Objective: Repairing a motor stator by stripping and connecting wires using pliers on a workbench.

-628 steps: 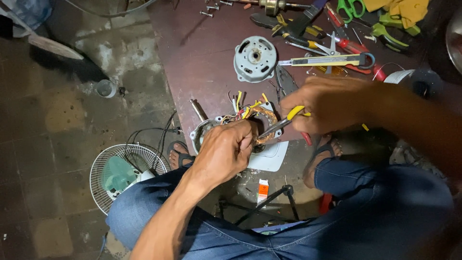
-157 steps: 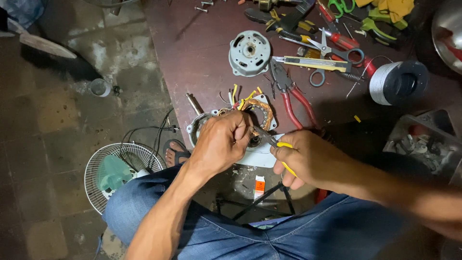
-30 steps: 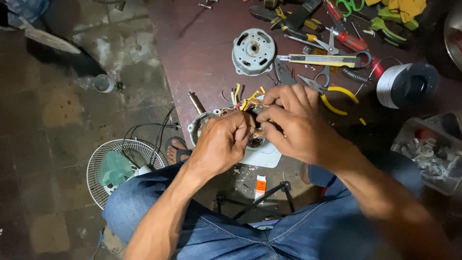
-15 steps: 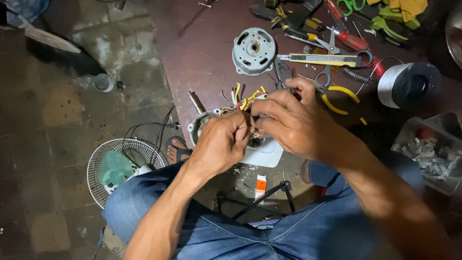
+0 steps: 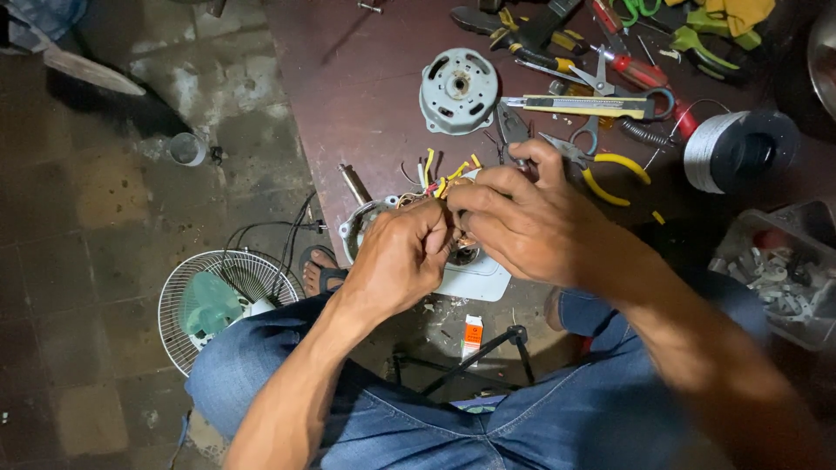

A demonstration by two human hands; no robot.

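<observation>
Head view, looking down on a dark red bench (image 5: pixel 366 78). Left hand (image 5: pixel 396 261) is curled around the fan motor (image 5: pixel 366 222), which rests at the bench edge directly beneath it, on a white plastic base (image 5: pixel 475 278). Right hand (image 5: pixel 522 222), touching the left hand's fingertips, pinches the bundle of yellow and red wires (image 5: pixel 440 178) rising from the motor just above both hands. Beyond the right hand lie a round motor end cover (image 5: pixel 459 90), yellow-handled pliers (image 5: pixel 610 170), a utility knife (image 5: pixel 592 105) and scissors (image 5: pixel 601 83); farther to its right stands a roll of tape (image 5: pixel 740 150). Below the left forearm, a fan guard (image 5: pixel 222 300) lies on the floor.
</observation>
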